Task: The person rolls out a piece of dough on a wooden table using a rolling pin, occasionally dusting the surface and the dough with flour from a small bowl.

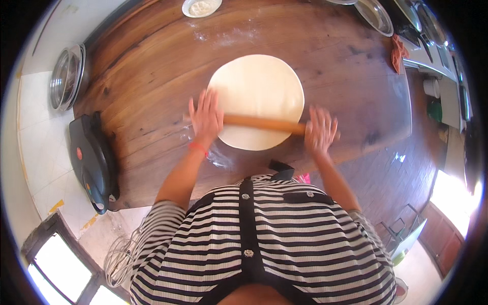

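Note:
A wide, roughly round sheet of rolled dough (259,87) lies flat on the wooden table (152,99) before me. A wooden rolling pin (259,123) lies across its lower part, tilted slightly down to the right. My left hand (207,116) rests flat on the pin's left end, fingers extended, a red band at the wrist. My right hand (321,129) presses the right end with spread fingers; it is a little blurred. Neither hand is wrapped round the pin. White flour marks the wood above the dough and near my left wrist.
A white bowl of flour (201,7) stands at the far edge. At the left are a dark electric appliance (91,160) and stacked metal plates (66,78). Metal dishes (375,17) and an orange cloth (398,53) are at the far right. A coiled cable (118,261) hangs lower left.

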The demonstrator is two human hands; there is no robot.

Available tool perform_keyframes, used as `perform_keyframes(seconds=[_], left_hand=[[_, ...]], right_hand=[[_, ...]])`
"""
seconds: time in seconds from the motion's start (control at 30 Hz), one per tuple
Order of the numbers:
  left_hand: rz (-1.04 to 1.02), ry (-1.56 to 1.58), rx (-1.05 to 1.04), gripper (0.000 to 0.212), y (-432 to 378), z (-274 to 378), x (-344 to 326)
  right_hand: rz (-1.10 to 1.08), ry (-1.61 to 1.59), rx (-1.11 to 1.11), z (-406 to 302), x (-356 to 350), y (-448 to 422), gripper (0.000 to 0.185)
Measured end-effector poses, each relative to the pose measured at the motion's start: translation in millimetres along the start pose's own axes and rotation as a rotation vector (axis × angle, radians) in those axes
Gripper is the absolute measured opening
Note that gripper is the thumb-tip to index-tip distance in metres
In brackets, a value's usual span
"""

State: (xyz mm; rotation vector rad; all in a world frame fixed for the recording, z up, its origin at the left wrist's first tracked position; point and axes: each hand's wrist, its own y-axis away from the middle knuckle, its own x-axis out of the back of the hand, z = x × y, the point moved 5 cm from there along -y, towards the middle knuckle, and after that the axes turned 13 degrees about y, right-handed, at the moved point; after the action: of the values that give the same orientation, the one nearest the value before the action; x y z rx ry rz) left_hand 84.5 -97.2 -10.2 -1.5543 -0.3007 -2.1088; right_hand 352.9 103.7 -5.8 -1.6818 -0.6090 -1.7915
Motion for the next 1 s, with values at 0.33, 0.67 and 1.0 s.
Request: perform_keyframes(seconds=[0.33, 0.67, 1.0], left_hand=[[-0.106, 0.063, -0.051, 0.073, 33, -5, -5], [0.231, -0.006, 0.050, 0.055, -102, -40, 9], [-0.003, 0.082, -0.045, 0.080, -48, -27, -5]], right_hand=[[0.081, -0.026, 0.134, 9, 2, 33, 0.048], [0.175, 0.035, -0.111, 14, -15, -124, 0.040], [0.139, 0.000, 0.166, 22, -13, -90, 0.040]])
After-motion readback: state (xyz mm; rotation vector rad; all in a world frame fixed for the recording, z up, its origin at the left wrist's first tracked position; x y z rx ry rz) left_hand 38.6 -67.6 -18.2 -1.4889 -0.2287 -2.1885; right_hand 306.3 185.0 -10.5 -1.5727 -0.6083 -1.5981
